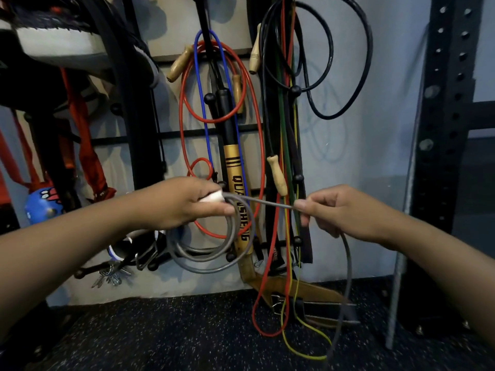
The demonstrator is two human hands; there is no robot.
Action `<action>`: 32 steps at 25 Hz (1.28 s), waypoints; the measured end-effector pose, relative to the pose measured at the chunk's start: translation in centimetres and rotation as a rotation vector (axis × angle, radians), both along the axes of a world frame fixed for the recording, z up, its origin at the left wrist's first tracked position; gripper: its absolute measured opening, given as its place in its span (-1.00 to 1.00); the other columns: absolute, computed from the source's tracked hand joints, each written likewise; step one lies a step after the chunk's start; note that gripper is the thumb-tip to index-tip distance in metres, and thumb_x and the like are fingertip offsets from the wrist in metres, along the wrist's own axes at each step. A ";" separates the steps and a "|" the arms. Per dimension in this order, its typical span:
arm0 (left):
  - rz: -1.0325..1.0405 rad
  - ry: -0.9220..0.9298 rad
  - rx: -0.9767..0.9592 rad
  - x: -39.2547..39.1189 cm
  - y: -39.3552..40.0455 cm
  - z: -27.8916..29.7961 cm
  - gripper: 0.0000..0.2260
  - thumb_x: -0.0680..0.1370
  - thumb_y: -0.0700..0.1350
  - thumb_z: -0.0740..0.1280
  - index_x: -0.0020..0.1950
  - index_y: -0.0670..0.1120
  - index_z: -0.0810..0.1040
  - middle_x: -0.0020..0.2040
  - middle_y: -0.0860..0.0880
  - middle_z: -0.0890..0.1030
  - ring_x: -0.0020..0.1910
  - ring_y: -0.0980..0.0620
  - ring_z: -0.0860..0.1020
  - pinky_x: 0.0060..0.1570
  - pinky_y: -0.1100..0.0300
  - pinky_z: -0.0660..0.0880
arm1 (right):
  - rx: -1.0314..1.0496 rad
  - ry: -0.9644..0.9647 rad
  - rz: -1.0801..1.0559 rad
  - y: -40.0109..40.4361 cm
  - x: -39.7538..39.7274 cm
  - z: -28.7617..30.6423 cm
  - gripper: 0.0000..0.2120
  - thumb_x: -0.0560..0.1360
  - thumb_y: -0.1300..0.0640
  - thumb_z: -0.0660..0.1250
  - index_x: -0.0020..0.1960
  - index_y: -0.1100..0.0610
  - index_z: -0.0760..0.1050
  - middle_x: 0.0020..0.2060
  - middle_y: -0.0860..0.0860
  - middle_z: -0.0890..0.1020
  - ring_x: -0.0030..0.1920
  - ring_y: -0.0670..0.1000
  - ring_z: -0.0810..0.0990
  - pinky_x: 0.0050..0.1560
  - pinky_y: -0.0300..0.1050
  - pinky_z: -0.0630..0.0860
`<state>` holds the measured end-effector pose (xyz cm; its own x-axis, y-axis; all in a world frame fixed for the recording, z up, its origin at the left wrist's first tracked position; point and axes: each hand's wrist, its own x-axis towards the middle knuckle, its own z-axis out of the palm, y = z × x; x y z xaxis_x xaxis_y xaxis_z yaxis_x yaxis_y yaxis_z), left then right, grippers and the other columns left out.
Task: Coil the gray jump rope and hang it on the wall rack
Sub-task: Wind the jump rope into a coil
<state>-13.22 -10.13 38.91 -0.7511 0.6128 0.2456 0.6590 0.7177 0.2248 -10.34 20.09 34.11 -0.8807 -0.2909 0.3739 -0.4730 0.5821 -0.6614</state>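
Two hands (184, 203), one gray rope (214, 253), four wooden handles (277, 174)

Gray jump rope (214, 253) with white handle (211, 197); red rope (263, 162) and blue rope (199, 84) on the black wall rack (171, 135); yellow stick (235, 178) lettered in black; black floor (160, 336) speckled white.

Gray jump rope (214, 253), partly coiled in hanging loops, free end trailing to floor
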 end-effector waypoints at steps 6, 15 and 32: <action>-0.105 -0.295 1.100 0.2 2.5 -2.4 -0.77 0.62 0.04 0.30 -0.11 -0.10 0.47 -0.44 0.11 0.29 -0.52 0.15 0.27 -0.49 0.23 0.33 | -0.278 -0.111 0.156 -1.7 -0.5 -1.5 -0.76 0.66 0.23 0.26 0.06 0.04 0.70 -0.33 0.05 0.60 -0.37 -0.06 0.50 -0.27 -0.19 0.45; 0.069 -0.314 1.877 1.5 9.3 -2.2 -0.72 0.69 0.06 0.21 -0.06 -0.12 0.48 -0.18 -0.03 0.62 -0.11 0.02 0.71 0.05 0.03 0.68 | -0.403 -0.120 0.271 -8.2 1.3 -3.3 -0.66 0.50 -0.22 0.40 0.20 -0.09 0.61 -0.14 -0.24 0.72 -0.10 -0.29 0.65 -0.07 -0.36 0.54; 0.082 -0.403 1.670 3.8 9.5 -4.6 -0.72 0.70 0.09 0.13 0.23 -0.02 0.53 0.17 -0.07 0.74 0.10 0.02 0.72 0.17 0.03 0.60 | -0.939 -0.146 0.171 -9.3 1.0 -3.5 -0.83 0.59 0.03 0.37 0.11 0.04 0.67 -0.52 -0.06 0.43 -0.54 -0.13 0.30 -0.55 -0.29 0.22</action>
